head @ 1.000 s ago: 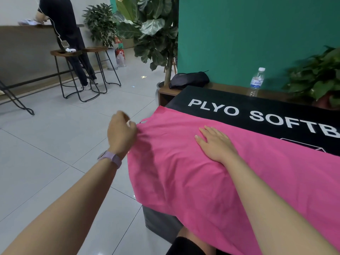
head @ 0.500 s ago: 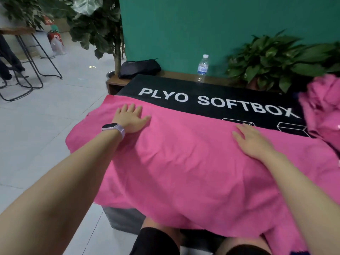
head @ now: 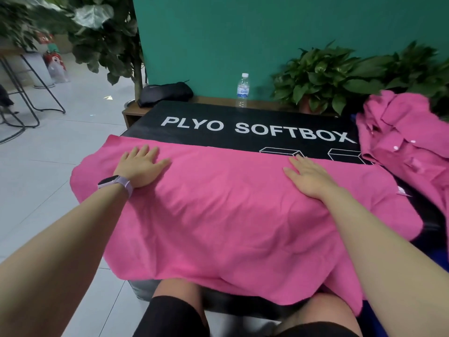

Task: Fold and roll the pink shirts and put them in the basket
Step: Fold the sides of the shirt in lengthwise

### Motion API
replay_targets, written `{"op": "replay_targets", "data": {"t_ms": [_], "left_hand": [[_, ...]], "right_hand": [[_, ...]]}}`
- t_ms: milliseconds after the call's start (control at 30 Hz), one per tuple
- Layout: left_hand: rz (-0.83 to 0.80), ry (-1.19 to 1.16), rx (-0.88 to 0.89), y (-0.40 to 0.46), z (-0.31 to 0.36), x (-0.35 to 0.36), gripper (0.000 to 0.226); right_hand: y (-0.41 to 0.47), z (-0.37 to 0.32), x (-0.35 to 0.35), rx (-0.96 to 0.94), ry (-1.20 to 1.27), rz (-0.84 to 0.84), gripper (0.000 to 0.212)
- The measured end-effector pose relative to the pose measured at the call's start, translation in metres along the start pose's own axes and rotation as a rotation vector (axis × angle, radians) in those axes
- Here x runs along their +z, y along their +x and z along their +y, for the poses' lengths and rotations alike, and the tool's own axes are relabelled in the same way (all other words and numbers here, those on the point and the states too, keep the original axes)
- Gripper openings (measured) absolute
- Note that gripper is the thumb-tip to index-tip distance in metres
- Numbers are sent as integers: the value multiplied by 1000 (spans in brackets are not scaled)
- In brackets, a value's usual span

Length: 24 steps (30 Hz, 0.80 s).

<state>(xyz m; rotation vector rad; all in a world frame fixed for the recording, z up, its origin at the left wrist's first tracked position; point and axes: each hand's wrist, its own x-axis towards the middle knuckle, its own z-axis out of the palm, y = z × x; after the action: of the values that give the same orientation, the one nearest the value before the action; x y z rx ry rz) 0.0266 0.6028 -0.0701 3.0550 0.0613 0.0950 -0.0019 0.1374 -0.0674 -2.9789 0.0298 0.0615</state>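
Pink shirt (head: 230, 215) soft matt cloth; bottle (head: 242, 90) clear glossy plastic; floor (head: 48, 166) glossy.

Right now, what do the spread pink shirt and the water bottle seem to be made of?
Pink shirt: soft matte knit fabric, probably cotton or a blend; it drapes and wrinkles under both flat hands. Water bottle: clear, glossy thin plastic, see-through with a white cap.

Our left hand (head: 141, 166) lies flat at centre left of the frame, palm down, fingers straight and slightly spread. Our right hand (head: 307, 177) lies flat at centre right, fingers straight together. Both forearms reach in from the bottom corners.
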Motion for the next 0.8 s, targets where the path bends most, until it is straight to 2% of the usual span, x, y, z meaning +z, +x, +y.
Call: {"op": "replay_targets", "data": {"t_ms": [133,300,500,667,800], "left_hand": [[4,7,4,-38,6,2,82],[-94,-16,-11,-67,8,2,87],[-123,-79,-74,-74,23,-13,93],[-164,-94,-190,-61,47,-14,117],[-160,-71,-199,-39,52,-10,132]], "right_hand": [[-33,10,0,-18,-1,-5,70],[-71,25,7,-36,-22,20,71],[-75,25,5,-27,-26,-2,72],[-58,25,3,-11,-37,-51,74],[-40,25,2,-13,-30,-53,75]]}}
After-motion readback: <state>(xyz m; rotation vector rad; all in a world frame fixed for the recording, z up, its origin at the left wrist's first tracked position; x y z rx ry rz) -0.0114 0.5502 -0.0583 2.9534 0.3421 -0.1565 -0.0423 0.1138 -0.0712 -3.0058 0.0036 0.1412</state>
